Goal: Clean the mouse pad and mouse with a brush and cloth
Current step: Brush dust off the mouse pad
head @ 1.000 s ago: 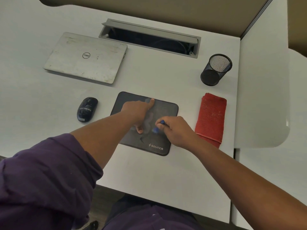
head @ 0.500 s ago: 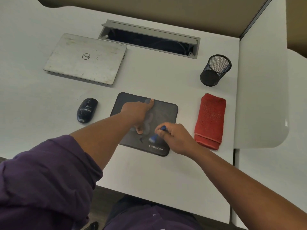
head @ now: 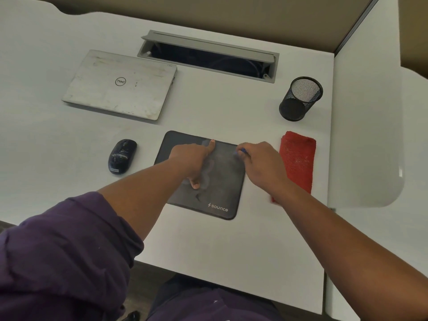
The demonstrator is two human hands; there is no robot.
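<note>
two hands work on the mouse pad (head: 222, 193) at the worktop's (head: 208, 251) middle: the left hand (head: 192, 158) presses it with forefinger and thumb spread, the right hand (head: 261, 163) pinches a blue brush (head: 242, 150) at its far right edge. mouse (head: 122, 156) lies left, red cloth (head: 297, 158) right.

**Purple Sleeve, Bare Forearms**

The person wears a dark purple top. Its left sleeve (head: 64, 256) is pushed up in soft folds near the elbow, leaving the forearm bare. The right arm shows no sleeve at all. The left hand (head: 190, 158) and right hand (head: 261, 163) carry no rings, watch or gloves. Matching purple cloth covers the lap (head: 208, 304)
</note>
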